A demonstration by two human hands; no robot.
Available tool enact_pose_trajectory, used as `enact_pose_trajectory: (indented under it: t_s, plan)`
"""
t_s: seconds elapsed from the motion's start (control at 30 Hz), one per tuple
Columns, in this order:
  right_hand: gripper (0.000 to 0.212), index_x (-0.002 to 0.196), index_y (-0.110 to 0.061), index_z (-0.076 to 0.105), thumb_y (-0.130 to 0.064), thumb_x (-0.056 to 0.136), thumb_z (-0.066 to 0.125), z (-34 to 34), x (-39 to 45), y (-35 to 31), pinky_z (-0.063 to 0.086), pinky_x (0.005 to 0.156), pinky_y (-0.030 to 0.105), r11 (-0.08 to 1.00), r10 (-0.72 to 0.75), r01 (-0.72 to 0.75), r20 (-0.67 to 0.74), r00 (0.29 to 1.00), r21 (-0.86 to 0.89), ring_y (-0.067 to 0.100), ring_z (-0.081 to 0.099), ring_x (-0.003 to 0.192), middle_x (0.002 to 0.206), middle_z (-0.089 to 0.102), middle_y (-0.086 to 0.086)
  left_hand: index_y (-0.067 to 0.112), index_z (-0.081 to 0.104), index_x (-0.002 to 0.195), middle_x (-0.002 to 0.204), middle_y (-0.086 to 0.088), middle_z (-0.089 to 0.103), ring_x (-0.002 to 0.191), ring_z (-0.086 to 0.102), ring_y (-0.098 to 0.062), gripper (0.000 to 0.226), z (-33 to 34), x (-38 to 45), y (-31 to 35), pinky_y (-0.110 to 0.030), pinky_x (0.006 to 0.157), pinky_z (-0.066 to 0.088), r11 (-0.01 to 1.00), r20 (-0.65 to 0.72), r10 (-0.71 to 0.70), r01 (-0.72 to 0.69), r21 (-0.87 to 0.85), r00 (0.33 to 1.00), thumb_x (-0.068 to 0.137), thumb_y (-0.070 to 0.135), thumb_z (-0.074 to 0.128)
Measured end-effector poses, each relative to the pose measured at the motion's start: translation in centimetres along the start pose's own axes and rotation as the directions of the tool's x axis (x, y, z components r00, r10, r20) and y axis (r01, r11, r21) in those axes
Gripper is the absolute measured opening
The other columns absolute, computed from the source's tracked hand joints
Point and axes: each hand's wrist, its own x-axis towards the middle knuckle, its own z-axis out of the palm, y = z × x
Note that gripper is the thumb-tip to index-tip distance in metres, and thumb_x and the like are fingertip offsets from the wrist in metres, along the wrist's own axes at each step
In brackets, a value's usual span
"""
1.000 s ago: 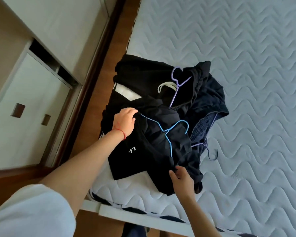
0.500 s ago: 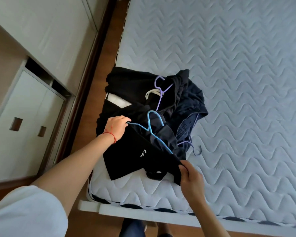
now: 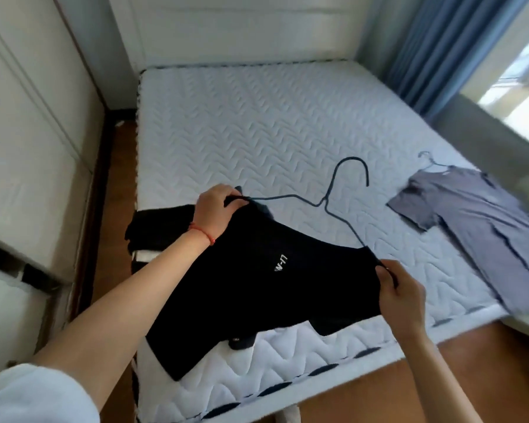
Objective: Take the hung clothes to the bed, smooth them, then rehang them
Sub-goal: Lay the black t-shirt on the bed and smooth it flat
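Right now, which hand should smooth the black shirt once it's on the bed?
Probably the right hand. It grips the black shirt at the corner over open mattress; the left hand pinches the hanger end and can hold it.

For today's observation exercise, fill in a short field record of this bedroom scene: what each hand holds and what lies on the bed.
left hand: grips one shoulder end of the black shirt on its hanger
right hand: pinches the other shoulder end
black shirt: spread between the hands, over the mattress edge
grey garment: flat on the mattress, right side, on a hanger
dark pile: left edge of the mattress
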Motion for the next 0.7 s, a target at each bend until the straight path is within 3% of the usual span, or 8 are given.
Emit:
enact_pose_trajectory:
  t_s: [0.2,0.37,0.5,0.57,0.7]
  plan:
    - [0.031,0.091,0.001,0.066,-0.021,0.083,0.044,-11.9,-1.4,1.3,0.033,0.064,-0.001,1.0,0.012,-0.02,-0.339,0.941,-0.02,0.0,0.046,0.069,0.077,0.063,0.012,0.001,0.07,0.084,0.087,-0.016,0.069,0.084,0.063,-0.027,0.024,1.7,0.2,14.3,-0.014,0.071,0.035,0.949,-0.018,0.289,-0.289,-0.127,0.957,0.076,0.024,0.068]
    - [0.035,0.092,0.0,0.067,-0.026,0.083,0.046,-21.9,-4.1,3.4,0.033,0.066,0.002,0.998,-0.015,-0.017,-0.51,0.86,-0.057,-0.01,0.048,0.065,0.082,0.068,0.019,0.003,0.071,0.086,0.09,-0.014,0.07,0.082,0.06,-0.017,0.02,4.2,-3.3,24.4,-0.017,0.076,0.039,0.88,-0.035,0.401,-0.395,-0.264,0.916,0.078,0.022,0.07]
    - [0.03,0.093,-0.003,0.067,-0.022,0.082,0.046,-29.5,-8.3,6.3,0.034,0.064,0.008,0.995,-0.002,-0.06,-0.588,0.809,-0.085,-0.002,0.05,0.071,0.086,0.069,0.016,0.004,0.071,0.086,0.09,-0.012,0.071,0.08,0.058,-0.012,0.021,7.1,-7.9,31.7,-0.007,0.07,0.039,0.829,-0.014,0.471,-0.448,-0.335,0.882,0.076,0.023,0.072]
    - [0.029,0.094,-0.007,0.066,-0.023,0.082,0.046,-33.1,-10.5,8.2,0.034,0.064,0.012,0.992,0.018,-0.093,-0.616,0.788,-0.09,0.01,0.055,0.078,0.088,0.069,0.014,0.003,0.071,0.085,0.089,-0.012,0.071,0.08,0.057,-0.012,0.022,8.7,-10.6,34.9,0.002,0.067,0.035,0.809,-0.023,0.493,-0.468,-0.355,0.87,0.076,0.023,0.073]
    - [0.025,0.094,-0.009,0.067,-0.019,0.083,0.047,-39.6,-13.4,11.2,0.032,0.067,0.016,0.98,-0.014,-0.121,-0.663,0.748,-0.157,0.025,0.061,0.083,0.089,0.07,0.015,0.004,0.071,0.082,0.086,-0.011,0.071,0.076,0.056,-0.011,0.021,12.0,-16.1,39.0,0.006,0.064,0.034,0.799,-0.033,0.5,-0.476,-0.368,0.865,0.075,0.024,0.073]
